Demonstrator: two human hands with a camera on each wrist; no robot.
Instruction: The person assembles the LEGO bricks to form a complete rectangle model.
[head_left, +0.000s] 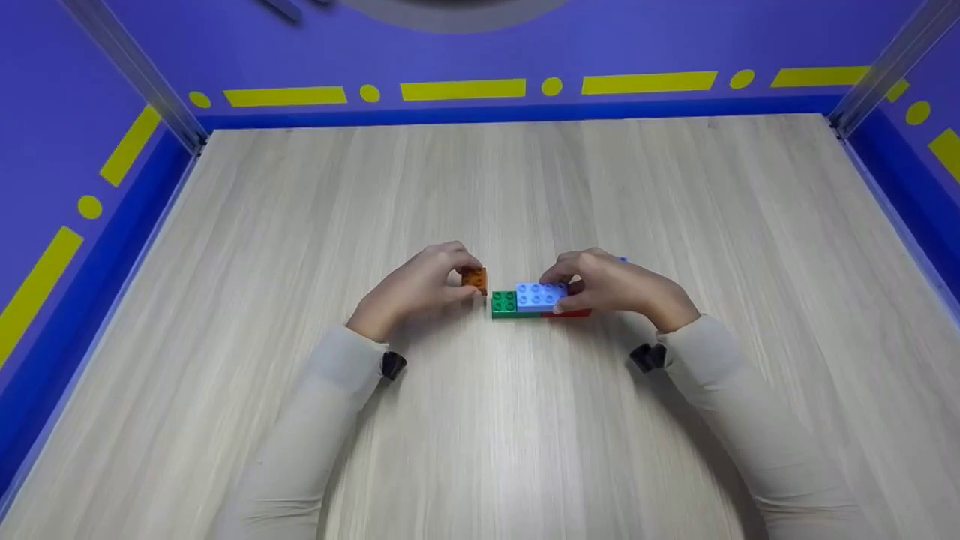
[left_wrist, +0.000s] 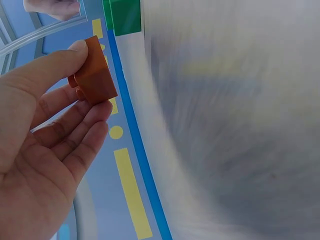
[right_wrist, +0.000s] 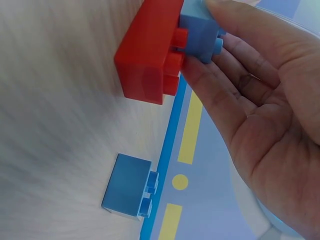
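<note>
My left hand (head_left: 427,285) pinches a small orange toy brick (head_left: 473,279) between thumb and fingers, just left of a low brick stack. The left wrist view shows the orange brick (left_wrist: 97,72) apart from the green brick (left_wrist: 127,16). In the stack, a light blue brick (head_left: 529,297) lies across a green brick (head_left: 504,302) and a red brick (head_left: 568,314). My right hand (head_left: 611,281) grips the light blue brick at its right end. Seen from the right wrist, the red brick (right_wrist: 145,55) has bare studs beside the light blue brick (right_wrist: 199,32).
A separate blue brick (right_wrist: 127,185) sits on the table, mostly hidden behind the right hand in the head view. The pale wood table (head_left: 495,435) is bordered by blue-purple walls (head_left: 480,56) with yellow marks at the back and sides.
</note>
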